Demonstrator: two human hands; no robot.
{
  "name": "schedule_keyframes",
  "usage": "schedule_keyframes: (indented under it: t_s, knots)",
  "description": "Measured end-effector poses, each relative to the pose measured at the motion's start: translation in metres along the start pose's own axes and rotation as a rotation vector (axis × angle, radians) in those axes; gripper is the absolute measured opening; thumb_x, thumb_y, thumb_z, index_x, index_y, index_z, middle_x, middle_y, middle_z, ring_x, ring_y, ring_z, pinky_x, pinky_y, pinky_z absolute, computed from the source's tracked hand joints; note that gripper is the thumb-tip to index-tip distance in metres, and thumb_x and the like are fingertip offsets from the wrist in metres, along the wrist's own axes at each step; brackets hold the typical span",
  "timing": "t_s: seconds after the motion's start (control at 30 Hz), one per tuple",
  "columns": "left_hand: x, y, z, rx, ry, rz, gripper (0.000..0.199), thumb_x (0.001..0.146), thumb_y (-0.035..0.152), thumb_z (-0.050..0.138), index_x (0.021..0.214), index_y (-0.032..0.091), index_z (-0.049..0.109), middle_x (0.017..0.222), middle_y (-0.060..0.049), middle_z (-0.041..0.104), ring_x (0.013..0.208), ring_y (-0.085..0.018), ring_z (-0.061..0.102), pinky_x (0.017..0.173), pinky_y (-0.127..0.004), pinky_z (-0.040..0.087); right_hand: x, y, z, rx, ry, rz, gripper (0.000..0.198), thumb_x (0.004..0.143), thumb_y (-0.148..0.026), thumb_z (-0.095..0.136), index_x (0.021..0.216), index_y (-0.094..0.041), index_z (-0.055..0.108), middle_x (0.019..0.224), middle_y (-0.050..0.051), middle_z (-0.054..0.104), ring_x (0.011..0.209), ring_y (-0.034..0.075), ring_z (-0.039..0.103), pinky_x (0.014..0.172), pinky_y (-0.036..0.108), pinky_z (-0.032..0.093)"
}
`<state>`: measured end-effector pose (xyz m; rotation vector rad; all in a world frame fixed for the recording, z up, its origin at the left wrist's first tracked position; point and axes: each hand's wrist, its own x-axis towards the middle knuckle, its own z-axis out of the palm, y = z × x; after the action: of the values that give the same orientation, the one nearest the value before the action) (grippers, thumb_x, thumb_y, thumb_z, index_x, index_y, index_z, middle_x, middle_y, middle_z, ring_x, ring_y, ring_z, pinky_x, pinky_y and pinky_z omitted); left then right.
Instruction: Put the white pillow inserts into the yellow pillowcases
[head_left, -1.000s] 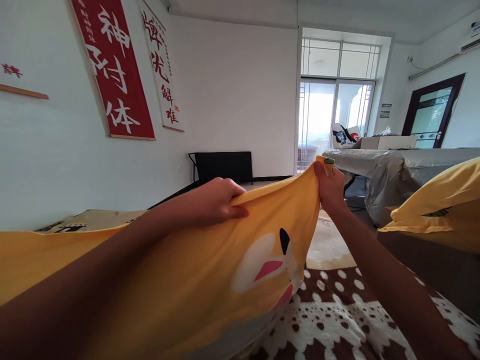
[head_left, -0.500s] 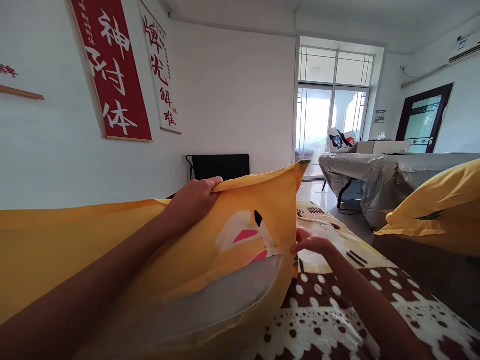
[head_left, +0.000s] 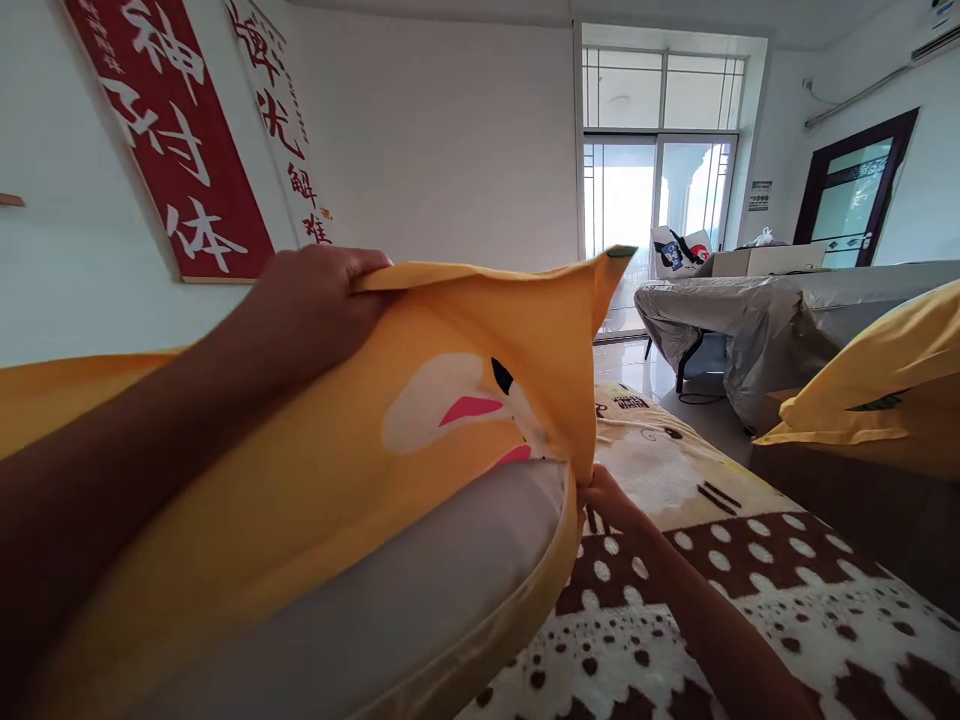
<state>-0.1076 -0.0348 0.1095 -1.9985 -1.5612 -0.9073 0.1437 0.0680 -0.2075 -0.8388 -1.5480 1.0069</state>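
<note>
A yellow pillowcase (head_left: 300, 430) with a white and pink printed figure is stretched up in front of me. My left hand (head_left: 322, 295) is closed round its upper edge, the fingers partly hidden behind the cloth. Lower down, on the right side edge, my right hand (head_left: 604, 495) pinches the fabric. Inside the gaping opening at the bottom shows a pale grey pillow (head_left: 420, 560). One corner of the case sticks up at the top right.
A brown and cream patterned blanket (head_left: 720, 590) lies beneath. At the right is another yellow pillow (head_left: 892, 390). Behind it stands a table (head_left: 750, 300) under plastic sheeting, with a box (head_left: 772, 260) on it. Scrolls (head_left: 169, 140) hang on the left wall.
My left hand has lifted the upper edge higher and to the left. The opening gapes wider, showing more of the pillow. My right hand still grips the side edge.
</note>
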Motion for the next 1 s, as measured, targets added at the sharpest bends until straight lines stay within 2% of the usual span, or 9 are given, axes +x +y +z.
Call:
schedule_keyframes:
  t_s: [0.17,0.27,0.33,0.47,0.63,0.77,0.83,0.9,1.0]
  knots:
    - [-0.005,-0.009,-0.003,-0.051,-0.11,-0.265,0.042,0.073,0.04,0.051,0.108,0.02,0.064,0.068,0.006,0.06,0.057,-0.011,0.055,0.059,-0.022,0.044,-0.006,0.009,-0.038,-0.031,-0.032,0.084,0.04,0.064,-0.051,0.065,0.08,-0.014,0.064,0.072,0.001,0.062,0.064,0.013,0.053,0.059,0.024,0.045]
    - [-0.01,-0.012,0.0,-0.113,-0.181,-0.28,0.041,0.073,0.035,0.049,0.109,0.022,0.064,0.061,0.006,0.059,0.052,-0.012,0.055,0.049,-0.018,0.039,-0.015,0.019,-0.042,-0.091,-0.19,0.168,0.039,0.05,-0.04,0.076,0.076,-0.014,0.066,0.069,0.001,0.063,0.06,0.014,0.054,0.055,0.025,0.046]
    - [-0.011,-0.013,0.002,-0.096,-0.18,-0.245,0.039,0.072,0.034,0.049,0.105,0.022,0.065,0.056,0.007,0.056,0.05,-0.012,0.053,0.045,-0.016,0.036,-0.016,0.027,-0.039,-0.139,-0.207,0.196,0.035,0.052,-0.038,0.074,0.076,-0.014,0.066,0.069,0.001,0.063,0.059,0.013,0.054,0.055,0.024,0.045]
    - [-0.006,-0.019,0.008,-0.055,-0.154,-0.218,0.035,0.072,0.037,0.049,0.1,0.022,0.066,0.056,0.007,0.054,0.049,-0.011,0.051,0.045,-0.017,0.034,-0.009,0.042,-0.036,-0.277,-0.056,0.205,0.022,0.067,-0.035,0.06,0.074,-0.014,0.062,0.066,0.0,0.06,0.059,0.012,0.05,0.055,0.023,0.041]
    - [0.0,-0.026,0.026,0.015,-0.136,-0.056,0.034,0.074,0.031,0.044,0.097,0.021,0.066,0.063,0.004,0.057,0.059,-0.013,0.05,0.053,-0.02,0.034,0.0,0.041,-0.035,-0.503,0.232,0.172,0.014,0.069,-0.024,0.054,0.058,-0.016,0.052,0.055,-0.001,0.052,0.059,0.013,0.047,0.06,0.025,0.038]
    - [-0.002,-0.018,0.034,-0.026,-0.217,-0.05,0.033,0.075,0.03,0.042,0.099,0.02,0.063,0.07,0.002,0.06,0.065,-0.015,0.051,0.056,-0.022,0.035,-0.004,-0.001,-0.025,-0.593,0.508,0.036,0.016,0.079,-0.024,0.043,0.082,-0.017,0.056,0.085,0.007,0.06,0.077,0.018,0.053,0.076,0.032,0.04]
    - [-0.003,-0.013,0.038,-0.052,-0.267,-0.054,0.03,0.076,0.03,0.042,0.095,0.021,0.063,0.07,0.001,0.061,0.065,-0.016,0.052,0.056,-0.023,0.036,-0.017,-0.035,-0.011,-0.616,0.548,-0.105,0.019,0.084,-0.028,0.039,0.089,-0.018,0.056,0.091,0.009,0.059,0.086,0.02,0.053,0.082,0.034,0.04]
    - [-0.002,-0.011,0.044,-0.068,-0.287,-0.048,0.026,0.075,0.031,0.043,0.088,0.021,0.063,0.066,0.001,0.06,0.063,-0.016,0.054,0.055,-0.024,0.037,-0.036,-0.07,0.01,-0.656,0.376,-0.415,0.017,0.087,-0.028,0.042,0.089,-0.02,0.057,0.09,0.009,0.061,0.089,0.021,0.054,0.085,0.035,0.039]
    - [0.002,-0.015,0.057,-0.095,-0.303,-0.018,0.026,0.075,0.034,0.044,0.084,0.019,0.063,0.063,0.002,0.061,0.059,-0.015,0.055,0.053,-0.024,0.038,-0.063,-0.105,0.042,-0.83,-0.122,-0.661,0.014,0.085,-0.029,0.05,0.094,-0.023,0.06,0.095,0.006,0.064,0.096,0.02,0.054,0.091,0.034,0.036]
